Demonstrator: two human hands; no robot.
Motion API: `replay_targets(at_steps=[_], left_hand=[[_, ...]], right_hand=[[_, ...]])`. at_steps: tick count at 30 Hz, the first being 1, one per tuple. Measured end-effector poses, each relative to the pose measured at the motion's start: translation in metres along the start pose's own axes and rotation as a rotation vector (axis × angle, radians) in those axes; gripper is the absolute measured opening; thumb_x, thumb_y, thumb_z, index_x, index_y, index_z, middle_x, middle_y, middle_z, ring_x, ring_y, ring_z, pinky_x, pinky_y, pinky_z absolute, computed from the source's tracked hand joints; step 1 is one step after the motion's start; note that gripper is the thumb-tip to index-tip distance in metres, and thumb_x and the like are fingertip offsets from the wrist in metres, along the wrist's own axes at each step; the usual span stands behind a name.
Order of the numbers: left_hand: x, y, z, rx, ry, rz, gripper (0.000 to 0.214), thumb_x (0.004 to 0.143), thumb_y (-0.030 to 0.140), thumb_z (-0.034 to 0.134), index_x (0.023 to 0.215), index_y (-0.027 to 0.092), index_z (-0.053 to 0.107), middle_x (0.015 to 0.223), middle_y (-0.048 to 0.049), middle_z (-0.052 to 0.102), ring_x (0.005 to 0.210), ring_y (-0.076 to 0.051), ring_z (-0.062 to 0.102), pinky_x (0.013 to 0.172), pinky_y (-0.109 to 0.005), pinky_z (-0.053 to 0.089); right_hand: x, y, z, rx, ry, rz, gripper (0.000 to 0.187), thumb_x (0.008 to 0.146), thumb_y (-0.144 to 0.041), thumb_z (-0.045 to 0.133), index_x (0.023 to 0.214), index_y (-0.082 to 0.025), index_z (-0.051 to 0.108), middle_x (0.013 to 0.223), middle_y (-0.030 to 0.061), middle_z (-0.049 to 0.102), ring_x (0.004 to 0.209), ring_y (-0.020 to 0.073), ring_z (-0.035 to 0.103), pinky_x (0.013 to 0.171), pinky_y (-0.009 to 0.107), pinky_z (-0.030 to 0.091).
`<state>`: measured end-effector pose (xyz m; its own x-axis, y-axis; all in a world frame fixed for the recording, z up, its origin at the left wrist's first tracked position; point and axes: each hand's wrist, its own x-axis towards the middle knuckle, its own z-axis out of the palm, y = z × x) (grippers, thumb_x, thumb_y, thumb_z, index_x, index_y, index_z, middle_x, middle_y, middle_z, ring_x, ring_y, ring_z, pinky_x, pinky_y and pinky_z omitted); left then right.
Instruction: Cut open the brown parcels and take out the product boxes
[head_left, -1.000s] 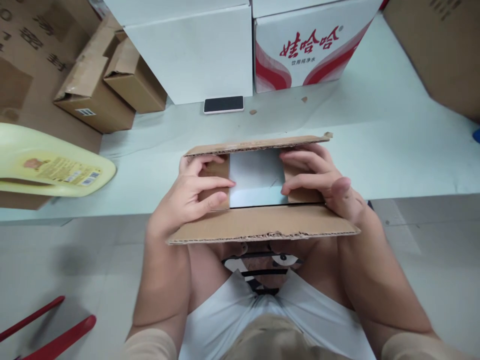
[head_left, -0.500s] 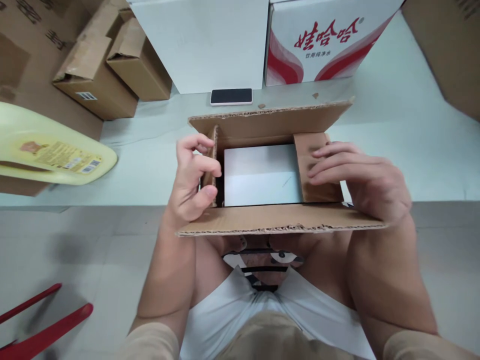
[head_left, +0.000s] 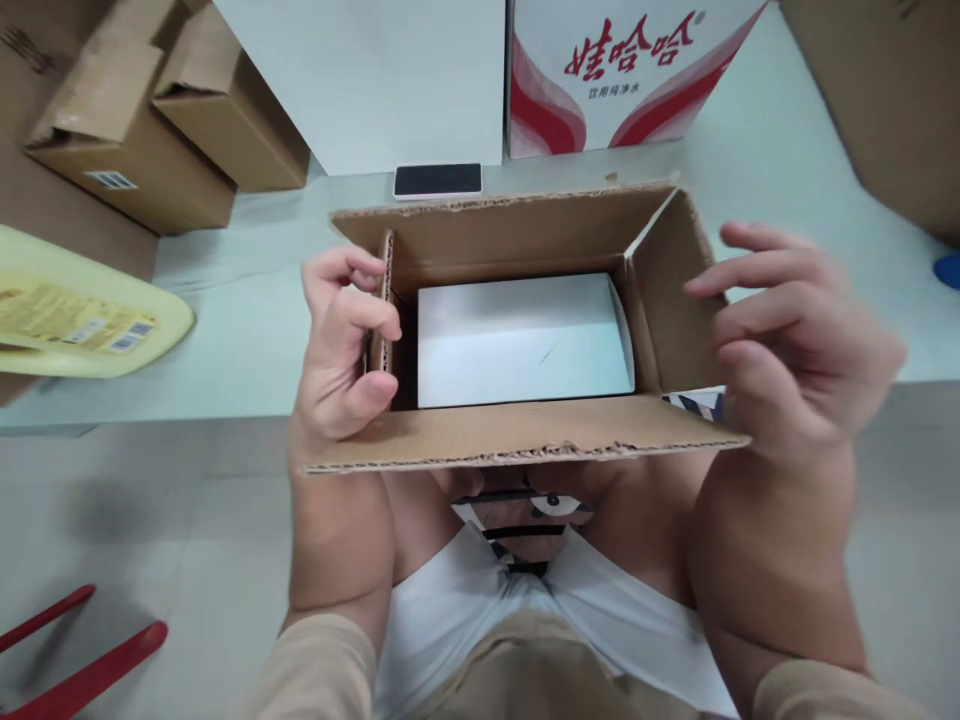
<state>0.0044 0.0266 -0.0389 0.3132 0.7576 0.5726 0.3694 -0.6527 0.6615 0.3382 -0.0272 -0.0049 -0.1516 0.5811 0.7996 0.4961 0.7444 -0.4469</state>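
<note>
A brown cardboard box (head_left: 517,435) lies before me with its flaps up, its front edge at the table's near side. Inside it sits a smaller white box (head_left: 517,340). My left hand (head_left: 341,345) is closed on the left flap, fingers curled over its edge and thumb on the near side. My right hand (head_left: 802,335) is open beside the right flap, which tilts outward. Its fingers are spread and slightly blurred; a fingertip may be touching that flap.
A phone (head_left: 437,181) lies behind the box, before a plain white carton (head_left: 397,90) and a red-and-white carton (head_left: 600,90). Left are a pale yellow jug (head_left: 90,310) and small brown boxes (head_left: 135,190). Red bars (head_left: 112,665) stand low at left.
The right flap, folded inward over the white box before, is now swung outward. My right hand has moved right and opened. The view has shifted slightly; my left hand stays at the left flap.
</note>
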Motion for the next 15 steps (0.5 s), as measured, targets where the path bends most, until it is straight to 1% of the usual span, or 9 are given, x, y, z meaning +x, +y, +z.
replay_targets(at_steps=[2,3,5,6,8,10,12,14,15], left_hand=[[0.008,0.002,0.001,-0.081,-0.018,0.155,0.062,0.078,0.085,0.056,0.087,0.023,0.053,0.121,-0.0040,0.041,0.106,-0.022,0.042,0.101,-0.048,0.037],[0.011,0.004,0.002,-0.099,-0.025,0.194,0.061,0.079,0.083,0.057,0.089,0.023,0.053,0.121,-0.0051,0.040,0.107,-0.023,0.042,0.101,-0.047,0.037],[0.015,0.011,0.003,-0.101,-0.026,0.172,0.061,0.079,0.082,0.058,0.090,0.023,0.052,0.119,-0.0064,0.040,0.108,-0.024,0.043,0.101,-0.047,0.038],[0.015,0.015,0.004,-0.093,-0.025,0.159,0.060,0.079,0.081,0.059,0.089,0.023,0.051,0.119,-0.0069,0.040,0.107,-0.025,0.043,0.101,-0.047,0.040],[0.012,0.021,0.004,-0.053,-0.028,0.137,0.057,0.080,0.080,0.058,0.089,0.024,0.049,0.121,-0.0080,0.042,0.106,-0.026,0.045,0.099,-0.047,0.044],[0.008,0.025,0.004,-0.008,-0.040,0.136,0.054,0.082,0.078,0.055,0.089,0.025,0.049,0.123,-0.0094,0.042,0.106,-0.026,0.047,0.098,-0.048,0.047],[0.004,0.026,0.003,0.012,-0.040,0.196,0.048,0.084,0.072,0.056,0.089,0.025,0.049,0.125,-0.0109,0.042,0.107,-0.027,0.048,0.097,-0.051,0.049],[0.001,0.026,0.003,0.001,-0.020,0.245,0.039,0.085,0.061,0.061,0.089,0.023,0.049,0.129,-0.0129,0.041,0.110,-0.028,0.050,0.097,-0.052,0.050],[0.000,0.025,0.003,-0.001,-0.004,0.252,0.036,0.084,0.057,0.064,0.089,0.023,0.050,0.132,-0.0136,0.041,0.112,-0.029,0.051,0.096,-0.053,0.050]], right_hand=[[-0.001,-0.002,-0.005,-0.044,0.052,0.072,0.015,0.083,-0.018,0.056,0.069,-0.025,0.057,0.074,0.0015,0.062,0.087,0.0218,0.069,0.112,0.055,0.049],[-0.001,-0.003,-0.008,-0.058,0.067,0.101,0.014,0.082,-0.017,0.056,0.070,-0.025,0.060,0.074,0.0013,0.063,0.085,0.0210,0.068,0.111,0.054,0.050],[-0.001,-0.005,-0.015,-0.104,0.060,0.149,0.017,0.080,-0.014,0.055,0.073,-0.026,0.065,0.074,0.0011,0.065,0.084,0.0207,0.069,0.109,0.053,0.052],[-0.001,-0.006,-0.020,-0.152,0.025,0.166,0.019,0.079,-0.013,0.054,0.073,-0.026,0.066,0.074,0.0010,0.067,0.086,0.0218,0.071,0.107,0.053,0.053],[0.001,-0.009,-0.032,-0.330,-0.125,0.188,0.020,0.082,-0.015,0.054,0.073,-0.027,0.067,0.074,0.0009,0.070,0.096,0.0252,0.074,0.098,0.050,0.056],[0.005,-0.013,-0.046,-0.557,-0.349,0.155,0.019,0.088,-0.020,0.053,0.078,-0.026,0.068,0.081,0.0013,0.075,0.102,0.0267,0.075,0.084,0.043,0.054],[0.012,-0.017,-0.056,-0.723,-0.557,0.056,0.022,0.095,-0.027,0.050,0.085,-0.026,0.069,0.092,0.0026,0.079,0.095,0.0249,0.077,0.073,0.040,0.044],[0.022,-0.021,-0.060,-0.803,-0.674,-0.040,0.027,0.099,-0.030,0.045,0.090,-0.024,0.070,0.097,0.0043,0.079,0.085,0.0224,0.076,0.070,0.040,0.038],[0.027,-0.022,-0.058,-0.828,-0.713,-0.062,0.029,0.100,-0.031,0.044,0.091,-0.023,0.070,0.097,0.0046,0.079,0.083,0.0221,0.075,0.070,0.040,0.038]])
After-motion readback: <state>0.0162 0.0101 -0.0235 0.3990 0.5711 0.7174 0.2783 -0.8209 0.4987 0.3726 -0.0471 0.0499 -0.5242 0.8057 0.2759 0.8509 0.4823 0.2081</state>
